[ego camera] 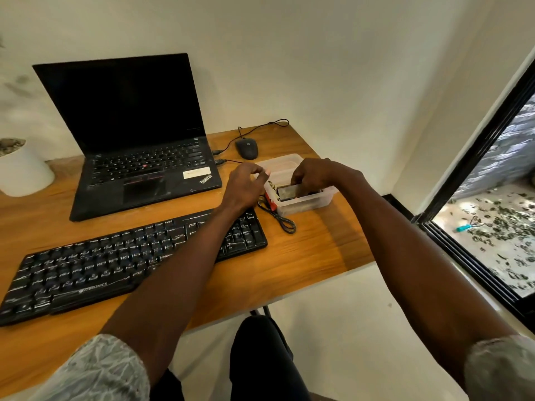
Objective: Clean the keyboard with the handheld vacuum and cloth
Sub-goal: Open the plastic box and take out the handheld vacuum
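A black external keyboard (pixel 121 261) lies slanted across the wooden desk (pixel 312 253), under my left forearm. Right of it stands a clear plastic box (pixel 307 202) with a dark object (pixel 286 192) and other items inside. My right hand (pixel 315 175) reaches into the box, fingers closed on the dark object. Beside the box's left edge hovers my left hand (pixel 246 183), its fingers curled and apart, holding nothing. A red-and-black item (pixel 270 204) and a coiled black cable (pixel 279 219) lie at the box's left front. No cloth is visible.
An open black laptop (pixel 136 140) sits behind the keyboard, with a wired black mouse (pixel 247 148) to its right. A white plant pot (pixel 21 169) stands at the far left. The desk ends on the right near a black-framed glass door (pixel 474 198).
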